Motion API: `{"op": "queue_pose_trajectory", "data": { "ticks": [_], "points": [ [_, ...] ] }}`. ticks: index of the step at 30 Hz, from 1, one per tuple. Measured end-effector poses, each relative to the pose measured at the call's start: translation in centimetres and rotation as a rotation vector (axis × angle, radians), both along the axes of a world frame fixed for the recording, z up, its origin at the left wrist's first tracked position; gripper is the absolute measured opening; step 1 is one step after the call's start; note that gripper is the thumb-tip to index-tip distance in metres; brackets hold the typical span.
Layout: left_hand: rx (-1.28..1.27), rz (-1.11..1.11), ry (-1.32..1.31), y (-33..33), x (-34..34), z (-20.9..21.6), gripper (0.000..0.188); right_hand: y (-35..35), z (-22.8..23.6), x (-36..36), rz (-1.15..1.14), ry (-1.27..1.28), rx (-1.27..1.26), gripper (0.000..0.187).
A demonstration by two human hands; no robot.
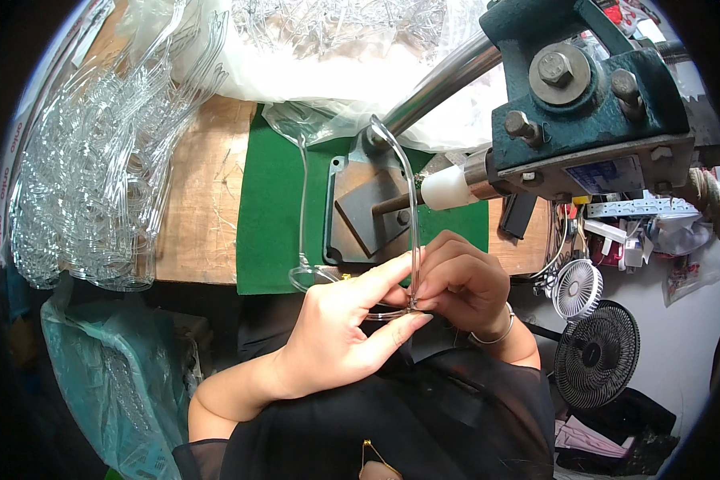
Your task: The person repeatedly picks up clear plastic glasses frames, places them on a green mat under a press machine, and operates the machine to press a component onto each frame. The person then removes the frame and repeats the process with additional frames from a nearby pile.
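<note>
A clear plastic eyeglasses frame (413, 216) is held between my hands at the table's front edge, its two temples pointing away from me over the green mat. My left hand (332, 332) is closed on the frame front, with thumb and fingertips near the right-hand hinge. At that same corner the fingers of my right hand (468, 284) are pinched on the frame where the temple joins it. Any small part between those fingertips is hidden. Just beyond the hands stands a metal base plate (334, 232) with a dark block (364, 212) on it.
A teal press head (600, 104) with a white collar (444, 189) overhangs from the right. Many clear frames (88, 176) are heaped at left, with more clear pieces (336, 28) at the back. Two fans (596, 352) stand right, and a teal bag (112, 376) hangs lower left.
</note>
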State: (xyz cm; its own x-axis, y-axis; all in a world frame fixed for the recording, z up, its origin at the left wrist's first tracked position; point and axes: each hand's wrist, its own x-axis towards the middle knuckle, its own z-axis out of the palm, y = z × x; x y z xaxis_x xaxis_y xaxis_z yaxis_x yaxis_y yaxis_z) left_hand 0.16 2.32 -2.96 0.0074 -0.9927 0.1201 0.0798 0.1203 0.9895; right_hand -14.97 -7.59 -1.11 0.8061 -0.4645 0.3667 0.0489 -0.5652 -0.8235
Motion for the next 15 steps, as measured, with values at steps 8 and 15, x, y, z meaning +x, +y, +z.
{"op": "queue_pose_trajectory", "data": {
  "ticks": [8,15],
  "points": [
    [-0.012,0.021,-0.010,0.19,-0.26,-0.03,0.053,0.74,-0.59,-0.12,-0.061,-0.030,0.104,0.011],
    [0.031,-0.032,0.106,0.05,-0.04,-0.03,0.052,0.41,-0.41,-0.22,-0.039,-0.048,-0.070,0.013]
  ]
}}
